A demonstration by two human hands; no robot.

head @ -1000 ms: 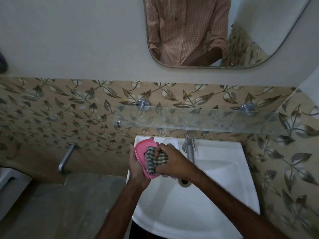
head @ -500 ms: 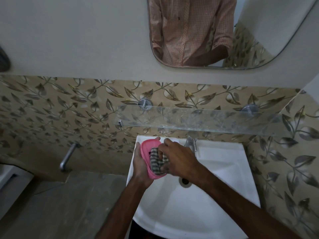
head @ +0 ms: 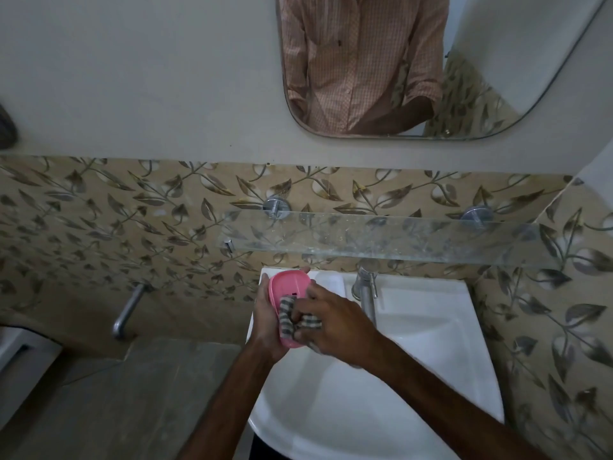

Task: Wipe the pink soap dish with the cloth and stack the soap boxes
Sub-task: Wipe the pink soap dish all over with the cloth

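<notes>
Landmark: white basin [head: 431, 327]. All positions are given against it.

Left of the basin: a wall spout [head: 127, 310] is mounted on the leaf-pattern tile, well apart from the work.

Over the basin's back-left corner: the pink soap dish [head: 288, 287] is held on edge by the left hand [head: 265, 322], cupped from behind. The thumb is seen at the far rim and the fingers are wrapped around the back, so the hand is clamped on the dish. The hollow is faced toward the right hand.

Just right of that: the checked cloth [head: 290, 318] is bunched and pressed into the lower half of the dish by the right hand [head: 331, 327], with the fingers curled together over the cloth. The upper half of the dish is left bare.

Handling, judged: the dish is taken for thin moulded plastic, light, stiff and slippery if wet. It is best gripped by the long rims, as is done now, with the wiping push backed by the palm. The cloth is soft and limp, so it is best kept wadded under the fingertips.

Behind the basin's middle: the tap [head: 365, 290] stands close by the right hand. Above the basin a glass shelf [head: 381, 239] is fixed, with nothing seen on it.

Soap boxes are not in view, so stacking is judged not yet started.
</notes>
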